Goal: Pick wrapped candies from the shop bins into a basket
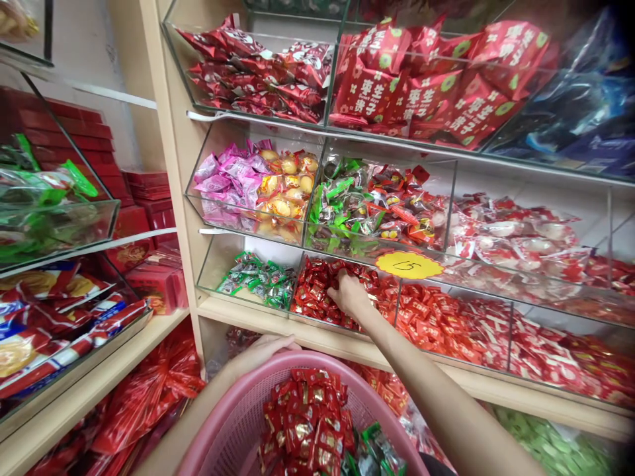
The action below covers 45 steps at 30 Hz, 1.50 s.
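My left hand [272,345] curls round the far left rim of a pink plastic basket [218,410], its fingers partly hidden. In the basket lies a heap of red-and-gold wrapped candies [302,423], with a few green-and-dark wrapped candies [380,449] beside them at the lower right. My right hand [350,295] reaches into a clear shelf bin among red wrapped candies [315,284]. Its thumb and forefinger stand apart, touching the candies; the other fingers are hard to make out.
Left of that bin is one with green wrapped candies [258,277]; to its right lie orange-red candies [436,314]. A yellow price tag [409,264] hangs just above my right hand. Clear dividers and a wooden shelf edge [248,314] border the bins. Red bags [153,390] lie lower left.
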Available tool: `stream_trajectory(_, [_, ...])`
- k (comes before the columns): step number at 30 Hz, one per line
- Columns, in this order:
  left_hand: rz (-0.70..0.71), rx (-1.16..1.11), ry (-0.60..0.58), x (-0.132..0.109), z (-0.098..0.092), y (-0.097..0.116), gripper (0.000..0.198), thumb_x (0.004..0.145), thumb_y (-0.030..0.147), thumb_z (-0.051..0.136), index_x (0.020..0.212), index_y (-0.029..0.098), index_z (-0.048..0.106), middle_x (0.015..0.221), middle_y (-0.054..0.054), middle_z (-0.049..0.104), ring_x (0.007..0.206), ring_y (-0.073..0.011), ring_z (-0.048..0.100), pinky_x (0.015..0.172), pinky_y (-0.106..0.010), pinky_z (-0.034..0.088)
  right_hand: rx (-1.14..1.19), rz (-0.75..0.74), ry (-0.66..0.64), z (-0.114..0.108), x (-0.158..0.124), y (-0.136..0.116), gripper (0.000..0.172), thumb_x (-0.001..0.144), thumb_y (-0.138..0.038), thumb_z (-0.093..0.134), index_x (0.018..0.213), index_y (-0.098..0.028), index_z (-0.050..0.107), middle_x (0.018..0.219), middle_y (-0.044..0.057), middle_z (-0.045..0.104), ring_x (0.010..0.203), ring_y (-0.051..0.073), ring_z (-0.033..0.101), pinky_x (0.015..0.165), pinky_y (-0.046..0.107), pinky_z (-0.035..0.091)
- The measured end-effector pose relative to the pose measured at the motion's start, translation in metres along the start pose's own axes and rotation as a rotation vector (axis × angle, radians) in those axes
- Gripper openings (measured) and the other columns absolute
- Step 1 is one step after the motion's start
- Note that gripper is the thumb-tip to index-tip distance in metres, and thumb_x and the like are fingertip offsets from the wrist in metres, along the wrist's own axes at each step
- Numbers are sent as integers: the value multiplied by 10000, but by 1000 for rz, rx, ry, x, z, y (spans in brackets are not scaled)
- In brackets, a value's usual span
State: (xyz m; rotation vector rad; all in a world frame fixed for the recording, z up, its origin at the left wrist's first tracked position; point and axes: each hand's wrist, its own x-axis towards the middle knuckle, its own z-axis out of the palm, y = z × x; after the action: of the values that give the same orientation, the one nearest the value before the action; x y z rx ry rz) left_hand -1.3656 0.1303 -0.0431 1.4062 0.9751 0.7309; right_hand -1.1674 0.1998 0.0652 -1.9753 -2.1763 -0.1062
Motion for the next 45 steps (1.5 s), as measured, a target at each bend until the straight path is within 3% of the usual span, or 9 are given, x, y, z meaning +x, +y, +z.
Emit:
stream_trajectory(7, [-13,-40,6,-1,3,2,479,823,494,469,968,99,697,964,-97,689,879,-216,612,861,-311,425,38,101,-56,16,5,-21,417,808,-274,577,1151,-59,477,1075,226,604,1003,281,608,796,331,463])
stream_trajectory(17, [16,-27,9,-1,-1,-3,466,795,507,512,970,119,701,1006,-75,684,927,-216,610,870,-291,419,123,160,-96,14,11,-28,502,699,-236,644,1139,-41,503,1087,231,596,997,312,599,786,350,471])
stream_trajectory(24, [2,-42,-1,0,-2,-7,468,797,504,510,988,117,691,1011,-76,682,938,-222,605,891,-300,406,263,117,-60,-8,2,3,344,717,-320,595,1000,-130,551,849,73,641,768,186,608,623,256,434])
stream_trajectory(26, [-13,-50,3,-1,-1,-5,461,798,498,512,993,120,689,1017,-75,680,947,-225,604,895,-301,403,333,50,-37,-18,-12,13,328,724,-315,584,1002,-149,533,747,17,612,664,143,567,566,234,401])
stream_trajectory(29, [-4,-21,-2,-1,0,-3,456,809,488,502,1001,119,689,1032,-79,675,976,-230,595,905,-304,403,493,-193,-54,-30,-43,20,308,739,-278,559,1017,-164,492,646,-40,557,566,112,486,517,221,360])
stream_trajectory(32, [30,16,-24,1,0,-3,460,829,481,477,1033,123,681,1053,-77,668,991,-221,587,923,-304,395,523,-488,-245,-30,-78,13,267,773,-230,512,1035,-188,478,678,-47,572,575,105,490,532,218,370])
stream_trajectory(35, [95,20,-16,3,0,-5,425,825,451,502,1027,125,683,1068,-63,664,1011,-207,573,957,-292,370,332,-716,-363,-16,-103,-3,312,762,-187,542,1071,-177,499,868,17,617,701,135,558,615,252,420])
stream_trajectory(38, [88,-2,-44,3,0,-6,439,836,458,478,1003,110,686,1052,-65,668,991,-209,579,951,-300,378,102,-837,-389,1,-115,-20,355,735,-155,594,1082,-144,522,1055,104,607,868,202,594,730,311,455])
stream_trajectory(45, [75,11,-30,2,0,-8,457,844,476,456,979,106,688,1057,-67,666,1023,-203,572,997,-284,348,-99,-971,-344,22,-115,-39,282,766,-97,539,1044,-146,557,1001,110,644,893,236,627,749,345,491])
